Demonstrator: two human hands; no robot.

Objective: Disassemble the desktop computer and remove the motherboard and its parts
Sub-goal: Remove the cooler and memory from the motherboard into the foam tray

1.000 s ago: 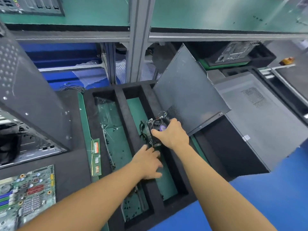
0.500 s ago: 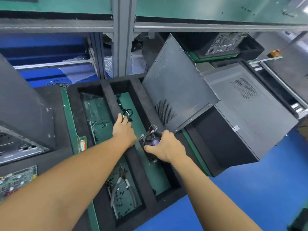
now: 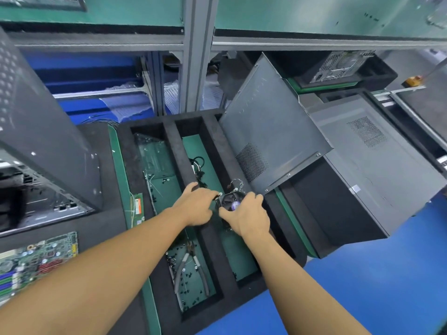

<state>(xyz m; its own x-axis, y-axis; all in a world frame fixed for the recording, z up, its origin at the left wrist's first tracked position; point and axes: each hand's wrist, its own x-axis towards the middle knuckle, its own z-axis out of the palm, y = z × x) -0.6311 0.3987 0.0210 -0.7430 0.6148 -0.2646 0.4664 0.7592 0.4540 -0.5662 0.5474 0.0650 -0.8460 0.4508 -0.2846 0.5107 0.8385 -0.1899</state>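
A fan (image 3: 231, 201) is gripped by the right hand (image 3: 249, 217) over a tray (image 3: 154, 122). The left hand (image 3: 197, 207) is just beside it; its grasp cannot be told.

Pliers (image 3: 185, 259) lie in the foam tray's (image 3: 212, 250) left compartment.

Tray (image 3: 174, 141): was black foam, with green floors.
Fan (image 3: 231, 201): was black, with a purple hub.
Side panel (image 3: 271, 131): was grey, with a dotted vent patch.
Motherboard (image 3: 36, 259): was green, with red and blue parts.
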